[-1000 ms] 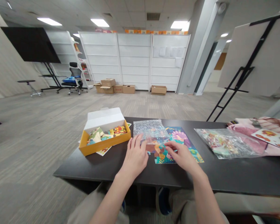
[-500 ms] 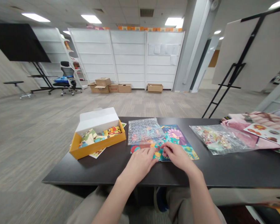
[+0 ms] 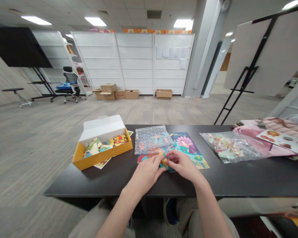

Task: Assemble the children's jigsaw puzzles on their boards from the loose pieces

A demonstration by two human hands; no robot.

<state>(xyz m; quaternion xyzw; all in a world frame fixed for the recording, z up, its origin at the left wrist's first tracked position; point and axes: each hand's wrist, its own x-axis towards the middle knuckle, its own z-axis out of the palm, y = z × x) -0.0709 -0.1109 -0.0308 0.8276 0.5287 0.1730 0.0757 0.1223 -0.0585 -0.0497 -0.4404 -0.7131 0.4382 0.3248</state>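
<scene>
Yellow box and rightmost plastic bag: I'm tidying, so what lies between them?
Head view: bubble wrap, partly covering a jigsaw puzzle, plus the left hand and right hand.

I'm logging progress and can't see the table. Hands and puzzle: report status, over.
Left hand at near-left part of puzzle. Right hand close beside it, fingers bent, grip unclear. Puzzle flat on black table. Clear plastic bag over its far-left part.

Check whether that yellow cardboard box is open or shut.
Open: the yellow cardboard box has its white-lined lid raised, with puzzle pieces visible inside.
</scene>
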